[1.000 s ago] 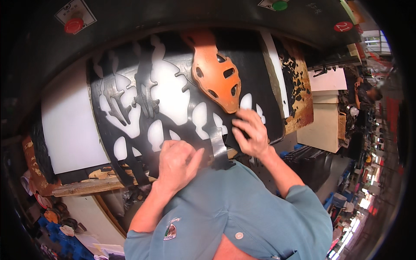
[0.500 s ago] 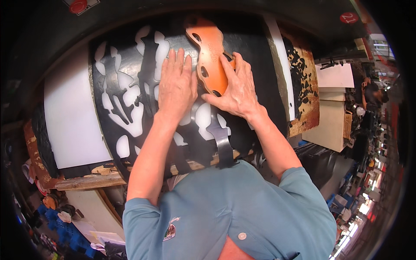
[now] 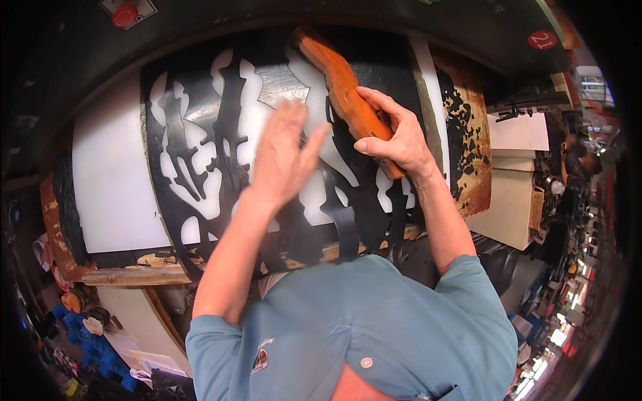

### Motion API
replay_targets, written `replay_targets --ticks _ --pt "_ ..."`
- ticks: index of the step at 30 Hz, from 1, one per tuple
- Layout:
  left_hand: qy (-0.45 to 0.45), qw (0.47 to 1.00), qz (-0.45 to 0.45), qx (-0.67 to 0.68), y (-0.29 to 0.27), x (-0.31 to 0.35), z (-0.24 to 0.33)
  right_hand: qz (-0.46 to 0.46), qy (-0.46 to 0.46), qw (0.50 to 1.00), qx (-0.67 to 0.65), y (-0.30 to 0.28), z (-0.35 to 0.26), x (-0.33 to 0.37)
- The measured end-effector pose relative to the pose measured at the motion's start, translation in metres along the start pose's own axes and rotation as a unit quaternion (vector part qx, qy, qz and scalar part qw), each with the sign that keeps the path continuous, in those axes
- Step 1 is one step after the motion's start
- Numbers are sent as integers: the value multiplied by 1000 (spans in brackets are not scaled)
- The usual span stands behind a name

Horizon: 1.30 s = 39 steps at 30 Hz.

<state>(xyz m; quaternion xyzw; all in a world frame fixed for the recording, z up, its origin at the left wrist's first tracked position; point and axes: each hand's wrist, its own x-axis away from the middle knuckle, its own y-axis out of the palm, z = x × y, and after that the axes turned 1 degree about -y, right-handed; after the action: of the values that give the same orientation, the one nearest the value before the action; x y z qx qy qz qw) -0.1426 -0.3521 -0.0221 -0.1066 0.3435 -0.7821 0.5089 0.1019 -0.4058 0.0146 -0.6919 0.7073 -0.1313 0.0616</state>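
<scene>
My right hand (image 3: 400, 139) grips an orange cutting die (image 3: 348, 90), thumb on its near side and fingers over the far side. The die is tipped up so its long side edge faces me; its hollow underside is hidden. Beneath it lies a black sheet of leather-like material (image 3: 384, 73) with several curved shapes cut out, white board showing through. Over the sheet's middle, left of the die, my left hand (image 3: 284, 150) is slightly blurred, fingers stretched and thumb apart, holding nothing. Whether it touches the sheet I cannot tell.
White board (image 3: 114, 167) extends left of the sheet. A dark machine beam (image 3: 267, 27) with a red button (image 3: 124, 15) spans the far side. A wooden edge (image 3: 137, 275) runs along the front. Cream boxes (image 3: 501, 194) stand at right; a person (image 3: 576, 157) is farther off.
My right hand has tilted the die from lying flat onto its edge and moved it right, uncovering a white cutout. My left hand has shifted slightly right and nearer, its thumb spreading out.
</scene>
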Motion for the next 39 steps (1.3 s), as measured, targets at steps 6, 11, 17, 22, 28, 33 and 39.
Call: replay_targets --ticks 6,11,17,22,28,33,39 --pt "-247 864 -114 424 33 16 26 27 28 998 -47 11 -14 1" --pt "-280 875 -59 390 24 21 12 26 87 990 -106 9 -20 6" --pt "-301 847 40 436 -33 42 -32 50 31 992 -112 -21 -20 27" --pt "-305 839 36 449 -31 49 -41 151 21 987 45 -32 -1 66" --pt "-304 765 5 568 -36 56 -24 165 65 878 444 -19 22 85" --pt "-286 729 -16 621 -26 58 -10 91 -225 914 324 13 -3 59" --pt "-286 684 3 671 -23 61 2 -23 -342 909 237 69 -3 11"
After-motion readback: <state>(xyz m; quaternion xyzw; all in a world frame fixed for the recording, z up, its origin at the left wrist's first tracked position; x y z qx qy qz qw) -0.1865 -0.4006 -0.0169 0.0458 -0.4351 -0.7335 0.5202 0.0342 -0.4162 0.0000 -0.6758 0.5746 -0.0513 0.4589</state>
